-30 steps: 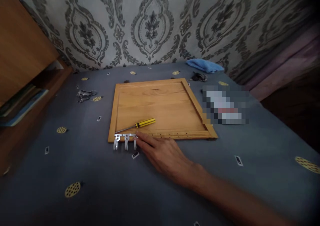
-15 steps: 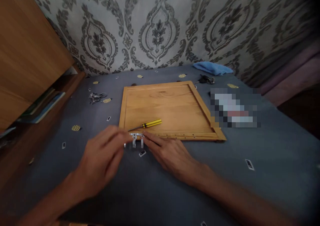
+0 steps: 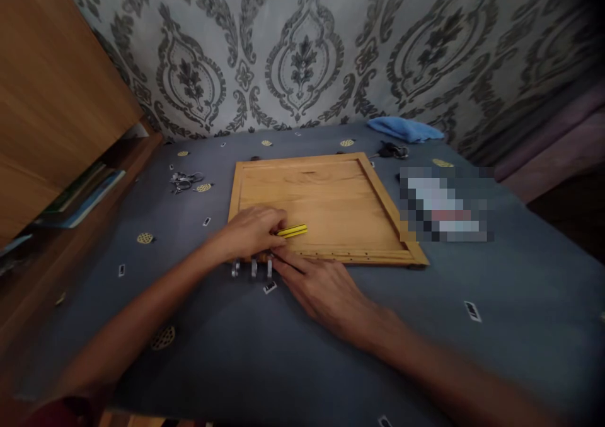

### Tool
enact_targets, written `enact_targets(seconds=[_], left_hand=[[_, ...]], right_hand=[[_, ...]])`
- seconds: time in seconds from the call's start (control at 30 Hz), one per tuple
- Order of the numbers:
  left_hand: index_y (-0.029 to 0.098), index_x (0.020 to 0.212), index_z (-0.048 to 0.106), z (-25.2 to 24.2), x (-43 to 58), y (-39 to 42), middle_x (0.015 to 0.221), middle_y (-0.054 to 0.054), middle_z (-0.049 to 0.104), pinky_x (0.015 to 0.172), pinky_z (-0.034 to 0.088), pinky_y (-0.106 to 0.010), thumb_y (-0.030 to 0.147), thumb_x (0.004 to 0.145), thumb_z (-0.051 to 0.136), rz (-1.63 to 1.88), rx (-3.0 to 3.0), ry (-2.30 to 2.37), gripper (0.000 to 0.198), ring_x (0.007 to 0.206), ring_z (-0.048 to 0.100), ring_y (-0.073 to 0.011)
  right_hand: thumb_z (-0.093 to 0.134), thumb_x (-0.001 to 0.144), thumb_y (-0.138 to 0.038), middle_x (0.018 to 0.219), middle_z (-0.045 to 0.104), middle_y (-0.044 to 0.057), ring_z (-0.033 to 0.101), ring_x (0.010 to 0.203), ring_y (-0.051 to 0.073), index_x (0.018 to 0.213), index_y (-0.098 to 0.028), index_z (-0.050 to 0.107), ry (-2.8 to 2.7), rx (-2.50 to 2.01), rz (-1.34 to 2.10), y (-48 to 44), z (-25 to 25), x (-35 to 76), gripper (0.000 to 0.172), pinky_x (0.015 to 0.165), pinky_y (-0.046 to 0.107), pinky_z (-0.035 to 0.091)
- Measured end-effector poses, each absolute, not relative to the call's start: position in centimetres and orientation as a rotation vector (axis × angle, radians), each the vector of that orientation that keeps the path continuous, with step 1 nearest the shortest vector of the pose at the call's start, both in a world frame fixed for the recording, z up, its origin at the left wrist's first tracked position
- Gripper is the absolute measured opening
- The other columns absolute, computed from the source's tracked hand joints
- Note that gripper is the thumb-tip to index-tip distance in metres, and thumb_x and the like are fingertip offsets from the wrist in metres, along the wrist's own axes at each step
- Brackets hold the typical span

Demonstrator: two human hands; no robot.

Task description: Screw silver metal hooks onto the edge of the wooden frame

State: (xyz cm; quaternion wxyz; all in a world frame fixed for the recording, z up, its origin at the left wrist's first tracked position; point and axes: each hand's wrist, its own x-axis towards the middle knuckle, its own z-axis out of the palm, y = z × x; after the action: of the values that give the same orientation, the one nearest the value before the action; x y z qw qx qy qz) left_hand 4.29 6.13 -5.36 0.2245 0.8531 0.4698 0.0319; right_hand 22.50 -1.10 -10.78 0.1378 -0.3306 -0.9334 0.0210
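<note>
Framed wooden panel lies flat on the grey printed cloth, a row of small holes along its 6 o'clock rail. Screwdriver lies over the panel, toward 7 o'clock from its centre; yellow handle visible, shaft hidden. Left hand is over the panel's 8 o'clock corner, fingers curled about the handle's 9 o'clock end, thumb and fingers parted around it; cannot tell whether they are clamped. Three metal pieces project past the near edge at 7 o'clock. Right hand is at 6 o'clock, fingers close together, tips at the rightmost piece; pinch or mere contact, cannot tell. Surroundings, from panel centre: keys at 2 o'clock, blue cloth beyond them, pixelated object at 3, small metal items at 9.
</note>
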Motion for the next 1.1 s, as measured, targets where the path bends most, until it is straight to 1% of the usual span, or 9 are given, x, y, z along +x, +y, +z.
enact_targets(seconds=[0.17, 0.27, 0.33, 0.43, 0.5, 0.6, 0.77, 0.93, 1.1], left_hand=[[0.018, 0.083, 0.064, -6.2, 4.0, 6.2, 0.075, 0.001, 0.062, 0.066, 0.038, -0.028, 0.014, 0.083, 0.068, 0.176, 2.37, 1.3, 0.006, 0.072, 0.056, -0.0163], [0.018, 0.083, 0.058, -5.4, 3.3, 6.4, 0.076, 0.002, 0.061, 0.064, 0.04, -0.026, 0.016, 0.085, 0.063, 0.297, 2.348, 1.332, 0.005, 0.07, 0.055, -0.0148], [0.019, 0.086, 0.054, -4.5, 2.6, 6.5, 0.078, 0.002, 0.06, 0.062, 0.042, -0.024, 0.019, 0.084, 0.061, 0.478, 2.27, 1.327, 0.007, 0.071, 0.056, -0.0133], [0.021, 0.09, 0.048, -3.4, 1.7, 6.0, 0.084, 0.002, 0.062, 0.062, 0.049, -0.022, 0.023, 0.078, 0.065, 0.87, 1.98, 1.157, 0.021, 0.075, 0.061, -0.0126], [0.021, 0.096, 0.048, -3.2, 1.5, 5.3, 0.088, 0.001, 0.064, 0.063, 0.053, -0.022, 0.024, 0.077, 0.067, 0.985, 1.835, 1.071, 0.028, 0.079, 0.064, -0.0137], [0.021, 0.102, 0.049, -3.4, 1.7, 4.0, 0.089, 0.0, 0.062, 0.061, 0.057, -0.022, 0.024, 0.076, 0.069, 1.044, 1.772, 1.086, 0.032, 0.079, 0.065, -0.0138], [0.02, 0.102, 0.052, -3.8, 2.1, 3.1, 0.097, -0.003, 0.064, 0.064, 0.061, -0.023, 0.023, 0.078, 0.07, 1.104, 1.82, 1.131, 0.029, 0.085, 0.067, -0.0154], [0.021, 0.101, 0.051, -3.8, 2.1, 3.0, 0.095, -0.002, 0.064, 0.063, 0.061, -0.022, 0.02, 0.082, 0.068, 1.099, 1.891, 1.123, 0.026, 0.088, 0.069, -0.016], [0.021, 0.101, 0.05, -4.0, 2.2, 2.9, 0.096, -0.001, 0.065, 0.063, 0.06, -0.021, 0.02, 0.083, 0.066, 1.074, 1.923, 1.129, 0.024, 0.088, 0.069, -0.0153]], right_hand=[[0.058, 0.093, -0.006, 0.139, 0.067, 0.011, 0.074, 0.091, 0.021, 0.136, -0.017, 0.062, -2.68, -0.943, 0.063, -1.2, -10.9, 22.5, 0.045, 0.063, 0.03, 0.055], [0.058, 0.092, -0.006, 0.139, 0.067, 0.011, 0.075, 0.09, 0.022, 0.135, -0.018, 0.063, -2.679, -0.948, 0.031, -1.2, -11.0, 22.5, 0.045, 0.065, 0.031, 0.057], [0.057, 0.092, -0.005, 0.138, 0.069, 0.01, 0.075, 0.087, 0.022, 0.134, -0.019, 0.064, -2.687, -0.956, 0.016, -1.2, -11.0, 22.5, 0.045, 0.063, 0.032, 0.057], [0.054, 0.091, -0.003, 0.139, 0.068, 0.011, 0.076, 0.084, 0.021, 0.135, -0.018, 0.064, -2.712, -0.957, 0.029, -1.1, -10.9, 22.6, 0.048, 0.061, 0.032, 0.057], [0.053, 0.091, -0.003, 0.141, 0.066, 0.011, 0.076, 0.085, 0.022, 0.136, -0.018, 0.063, -2.722, -0.959, 0.04, -1.1, -10.9, 22.6, 0.049, 0.061, 0.032, 0.058], [0.055, 0.091, -0.003, 0.141, 0.066, 0.012, 0.076, 0.086, 0.023, 0.138, -0.017, 0.062, -2.727, -0.969, 0.037, -1.2, -11.0, 22.5, 0.05, 0.062, 0.034, 0.059], [0.057, 0.09, -0.003, 0.142, 0.065, 0.012, 0.076, 0.09, 0.023, 0.138, -0.017, 0.062, -2.728, -0.965, 0.025, -1.2, -10.9, 22.5, 0.05, 0.064, 0.032, 0.059], [0.055, 0.09, -0.004, 0.143, 0.065, 0.012, 0.075, 0.094, 0.024, 0.138, -0.017, 0.062, -2.742, -0.954, 0.015, -1.1, -10.9, 22.6, 0.051, 0.068, 0.033, 0.059], [0.055, 0.091, -0.004, 0.142, 0.065, 0.012, 0.076, 0.093, 0.025, 0.139, -0.017, 0.062, -2.73, -0.956, 0.024, -1.2, -11.0, 22.6, 0.05, 0.066, 0.035, 0.061]])
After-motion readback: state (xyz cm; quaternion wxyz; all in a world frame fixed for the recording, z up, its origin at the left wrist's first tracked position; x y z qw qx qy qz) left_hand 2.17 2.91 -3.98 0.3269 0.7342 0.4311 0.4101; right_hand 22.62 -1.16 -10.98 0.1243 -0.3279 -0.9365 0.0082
